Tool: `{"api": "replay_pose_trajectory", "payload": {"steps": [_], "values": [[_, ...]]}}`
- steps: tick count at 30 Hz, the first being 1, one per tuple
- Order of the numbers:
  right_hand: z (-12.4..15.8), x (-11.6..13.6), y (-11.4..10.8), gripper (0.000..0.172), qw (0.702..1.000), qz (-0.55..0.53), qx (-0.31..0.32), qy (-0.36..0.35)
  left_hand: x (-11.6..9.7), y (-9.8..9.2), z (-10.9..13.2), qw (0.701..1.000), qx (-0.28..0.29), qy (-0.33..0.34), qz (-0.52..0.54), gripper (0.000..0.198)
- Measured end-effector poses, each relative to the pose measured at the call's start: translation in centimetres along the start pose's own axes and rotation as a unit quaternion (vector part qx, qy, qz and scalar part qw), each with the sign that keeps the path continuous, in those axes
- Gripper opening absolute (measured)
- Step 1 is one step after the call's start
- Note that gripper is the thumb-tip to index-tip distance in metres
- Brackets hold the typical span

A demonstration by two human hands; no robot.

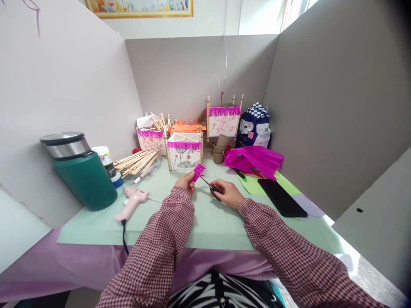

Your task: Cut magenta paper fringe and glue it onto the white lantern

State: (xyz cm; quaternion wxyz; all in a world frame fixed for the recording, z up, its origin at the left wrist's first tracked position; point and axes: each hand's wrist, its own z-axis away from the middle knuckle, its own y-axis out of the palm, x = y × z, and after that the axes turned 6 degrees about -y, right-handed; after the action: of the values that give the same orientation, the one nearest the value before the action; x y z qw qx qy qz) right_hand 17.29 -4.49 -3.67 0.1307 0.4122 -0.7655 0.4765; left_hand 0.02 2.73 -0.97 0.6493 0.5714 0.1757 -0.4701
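My left hand [185, 182] pinches a small strip of magenta fringed paper [198, 171] and holds it up above the pale green mat [212, 222]. My right hand [228, 193] is closed round the handles of black scissors [210, 187]. The blades point up and left toward the strip's lower edge. Both sleeves are red-and-white checked. Just behind the hands stands a small paper lantern box [184, 153] with wooden corner sticks and a magenta fringe along its top.
A dark green flask [80, 171] and a pink glue gun [132, 202] lie left. Loose wooden sticks [138, 161], more lanterns [223, 119], small brown cups [220, 149], crumpled magenta paper [253, 159], a black phone [281, 197] and a patterned bag [255, 125] crowd the back and right. Grey partitions enclose the desk.
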Motion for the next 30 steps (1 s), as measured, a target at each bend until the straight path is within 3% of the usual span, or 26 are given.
{"api": "replay_pose_trajectory", "payload": {"steps": [30], "values": [[-0.05,-0.25,0.05,0.029,1.0,0.0,-0.004,-0.003,0.06,-0.01,0.01,1.0,-0.008,0.007,-0.006,0.021]]}}
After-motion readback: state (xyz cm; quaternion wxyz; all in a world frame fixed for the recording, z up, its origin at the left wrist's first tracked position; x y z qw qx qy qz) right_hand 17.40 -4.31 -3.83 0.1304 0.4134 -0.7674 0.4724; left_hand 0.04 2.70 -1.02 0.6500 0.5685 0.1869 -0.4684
